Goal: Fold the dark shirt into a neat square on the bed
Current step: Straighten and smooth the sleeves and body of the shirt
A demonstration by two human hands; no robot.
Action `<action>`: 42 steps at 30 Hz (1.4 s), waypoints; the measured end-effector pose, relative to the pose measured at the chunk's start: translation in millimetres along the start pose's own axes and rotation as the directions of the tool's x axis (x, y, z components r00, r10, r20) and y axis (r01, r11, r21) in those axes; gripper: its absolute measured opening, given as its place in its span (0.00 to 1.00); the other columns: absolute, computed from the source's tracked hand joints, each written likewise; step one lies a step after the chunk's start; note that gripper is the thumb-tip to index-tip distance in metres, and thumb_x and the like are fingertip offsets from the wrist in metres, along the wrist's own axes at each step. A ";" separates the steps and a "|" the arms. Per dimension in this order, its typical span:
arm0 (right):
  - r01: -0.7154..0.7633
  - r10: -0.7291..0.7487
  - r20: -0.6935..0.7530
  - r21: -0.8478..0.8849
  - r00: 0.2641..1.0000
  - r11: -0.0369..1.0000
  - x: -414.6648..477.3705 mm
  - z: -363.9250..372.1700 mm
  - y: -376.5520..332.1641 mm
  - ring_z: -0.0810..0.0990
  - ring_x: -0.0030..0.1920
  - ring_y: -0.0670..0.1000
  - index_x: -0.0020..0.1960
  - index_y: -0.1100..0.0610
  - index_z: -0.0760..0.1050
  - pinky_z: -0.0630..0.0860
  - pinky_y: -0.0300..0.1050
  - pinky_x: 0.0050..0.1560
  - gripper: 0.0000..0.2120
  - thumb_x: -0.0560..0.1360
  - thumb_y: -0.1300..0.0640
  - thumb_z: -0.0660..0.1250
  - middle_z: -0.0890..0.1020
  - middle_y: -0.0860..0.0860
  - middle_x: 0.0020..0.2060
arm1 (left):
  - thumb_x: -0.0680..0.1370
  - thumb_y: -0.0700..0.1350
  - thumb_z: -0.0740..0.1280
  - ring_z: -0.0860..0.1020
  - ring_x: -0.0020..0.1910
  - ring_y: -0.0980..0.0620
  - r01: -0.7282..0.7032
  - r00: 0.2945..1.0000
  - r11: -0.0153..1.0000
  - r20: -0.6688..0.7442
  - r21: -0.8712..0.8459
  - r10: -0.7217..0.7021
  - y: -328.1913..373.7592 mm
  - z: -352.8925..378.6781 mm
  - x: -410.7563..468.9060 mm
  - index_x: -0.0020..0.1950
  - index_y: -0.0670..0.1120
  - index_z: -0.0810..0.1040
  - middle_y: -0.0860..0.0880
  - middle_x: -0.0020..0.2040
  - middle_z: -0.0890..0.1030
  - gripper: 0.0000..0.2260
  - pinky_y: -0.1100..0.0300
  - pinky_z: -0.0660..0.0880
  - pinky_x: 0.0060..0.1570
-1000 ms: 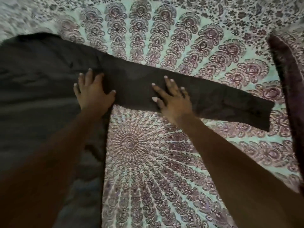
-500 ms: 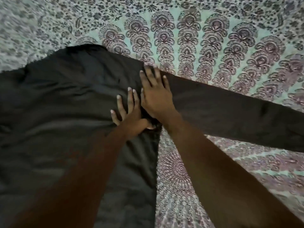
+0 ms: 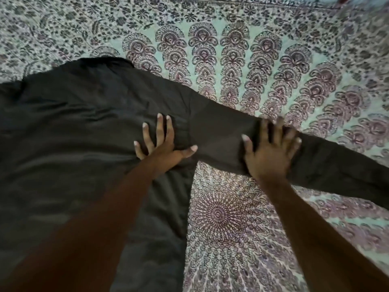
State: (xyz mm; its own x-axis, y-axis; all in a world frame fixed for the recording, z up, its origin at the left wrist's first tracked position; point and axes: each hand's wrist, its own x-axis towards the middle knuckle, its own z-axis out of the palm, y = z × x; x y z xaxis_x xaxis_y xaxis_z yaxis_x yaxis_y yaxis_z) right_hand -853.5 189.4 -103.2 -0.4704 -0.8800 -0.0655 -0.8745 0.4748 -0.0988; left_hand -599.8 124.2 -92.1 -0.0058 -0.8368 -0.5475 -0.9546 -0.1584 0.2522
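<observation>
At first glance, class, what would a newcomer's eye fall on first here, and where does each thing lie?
The dark shirt sprawls over the left of the patterned bedspread, its long sleeve stretching away to the right. The left hand presses flat by the shoulder seam and the right hand on the sleeve, fingers spread.

No legible txt, labels, brands, nos. or signs anywhere in view. The dark shirt [image 3: 84, 133] shows plain fabric, w/ no readable tag or print. The bed cover [image 3: 231, 60] carries only a floral/mandala pattern, no lettering.
</observation>
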 end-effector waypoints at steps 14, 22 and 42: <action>0.005 -0.009 0.136 0.025 0.991 1.000 -11.1 -5.1 126.1 0.44 0.84 0.56 0.82 0.34 0.41 0.44 0.69 0.80 0.34 0.79 0.26 0.41 0.46 0.48 0.85 | 0.81 0.50 0.68 0.42 0.85 0.44 -0.593 0.805 0.798 0.031 0.109 0.593 135.0 52.5 -43.3 0.85 0.53 0.54 0.53 0.86 0.44 0.36 0.35 0.54 0.79; 0.150 -0.149 0.039 -0.011 0.988 0.989 -20.9 -12.3 198.7 0.51 0.84 0.60 0.83 0.36 0.49 0.53 0.66 0.80 0.31 0.82 0.30 0.47 0.55 0.53 0.84 | 0.69 0.81 0.59 0.29 0.82 0.43 -0.449 0.893 0.863 0.084 0.231 0.442 179.5 104.7 -54.1 0.78 0.73 0.34 0.56 0.82 0.27 0.47 0.33 0.35 0.77; 0.037 -0.034 0.072 -0.030 0.997 0.999 -36.4 -31.5 305.1 0.48 0.84 0.56 0.85 0.51 0.45 0.51 0.66 0.80 0.42 0.80 0.27 0.44 0.48 0.52 0.85 | 0.63 0.83 0.53 0.25 0.79 0.42 -0.407 0.906 0.876 0.240 0.259 0.350 189.9 93.4 -55.8 0.72 0.77 0.27 0.57 0.77 0.19 0.47 0.32 0.35 0.76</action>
State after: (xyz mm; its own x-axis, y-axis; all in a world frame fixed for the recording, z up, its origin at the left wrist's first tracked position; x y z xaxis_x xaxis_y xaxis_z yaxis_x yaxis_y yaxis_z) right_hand -1106.8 366.0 -99.7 -0.4302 -0.8927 -0.1338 -0.8943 0.4417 -0.0712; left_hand -808.5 189.7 -88.2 -0.4107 -0.6876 -0.5988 -0.9109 0.3379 0.2368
